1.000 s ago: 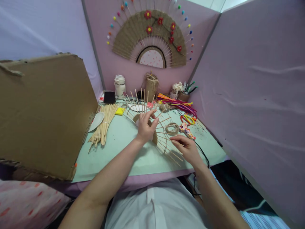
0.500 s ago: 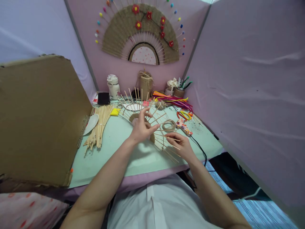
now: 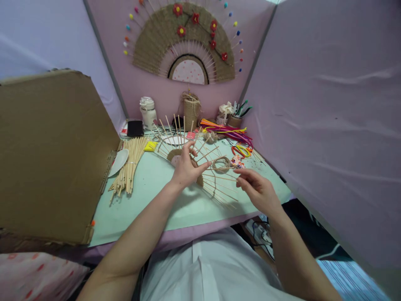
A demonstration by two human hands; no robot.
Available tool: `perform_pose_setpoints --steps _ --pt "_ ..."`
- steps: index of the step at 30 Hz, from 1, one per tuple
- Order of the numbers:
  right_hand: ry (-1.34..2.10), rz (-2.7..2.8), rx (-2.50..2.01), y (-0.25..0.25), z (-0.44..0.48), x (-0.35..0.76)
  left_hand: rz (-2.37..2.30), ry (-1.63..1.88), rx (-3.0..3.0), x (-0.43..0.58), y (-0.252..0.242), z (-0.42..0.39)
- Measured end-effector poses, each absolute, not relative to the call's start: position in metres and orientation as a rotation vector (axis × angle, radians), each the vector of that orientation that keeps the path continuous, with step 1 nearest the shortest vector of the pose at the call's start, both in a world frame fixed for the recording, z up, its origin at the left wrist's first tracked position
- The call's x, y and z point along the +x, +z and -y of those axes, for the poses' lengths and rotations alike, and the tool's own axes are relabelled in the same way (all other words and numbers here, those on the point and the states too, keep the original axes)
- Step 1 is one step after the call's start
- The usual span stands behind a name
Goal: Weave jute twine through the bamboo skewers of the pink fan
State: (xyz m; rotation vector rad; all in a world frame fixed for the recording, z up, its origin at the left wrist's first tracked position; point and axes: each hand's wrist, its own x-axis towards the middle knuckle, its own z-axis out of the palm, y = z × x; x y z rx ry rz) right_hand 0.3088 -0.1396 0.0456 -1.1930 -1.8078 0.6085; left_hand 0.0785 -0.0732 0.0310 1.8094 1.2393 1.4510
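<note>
We steady the stick fan point(image 3: 200, 180) with the left hand point(image 3: 185, 168), thumb wide, without flexing it; whether the narrow-set right hand point(image 3: 259, 190) grips, we cannot tell.

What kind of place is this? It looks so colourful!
Probably a craft corner: a flowery fan hangs on the wall, a stick fan spreads around the left hand, and a roll of twine stands behind.
</note>
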Motion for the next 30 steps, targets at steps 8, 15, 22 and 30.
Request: perform_pose_setpoints --steps 8,15,22,30 --pt "0.357 1.792 -1.022 0.050 0.163 0.301 -1.257 1.469 1.806 0.080 0.030 0.072" --pt "0.418 1.776 -0.995 0.026 0.154 0.310 -1.238 1.463 1.783 0.081 0.030 0.072" --pt "0.882 1.556 -1.176 -0.003 0.127 0.309 -1.268 1.471 1.795 0.081 0.030 0.072" --pt "1.157 1.813 -1.236 0.010 0.121 0.296 -1.233 1.494 1.821 0.083 0.027 0.073"
